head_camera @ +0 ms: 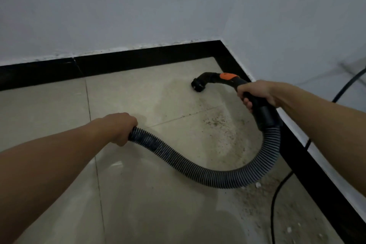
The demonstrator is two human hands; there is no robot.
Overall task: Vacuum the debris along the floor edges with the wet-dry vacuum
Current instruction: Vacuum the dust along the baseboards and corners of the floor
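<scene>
Nozzle (198, 85) near corner, debris (219, 123) before it.

Ribbed black-grey plastic vacuum hose (190, 166): semi-gloss. Beige ceramic floor tiles (49, 109): smooth, faint sheen, gritty debris (219, 125). Black skirting tile (138, 59): glossy.

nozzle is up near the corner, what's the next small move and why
Probably draw the nozzle back from the corner along the right skirting: the right hand grips the handle, and the dark debris lies nearer the person, beside that skirting, not under the nozzle.
</scene>
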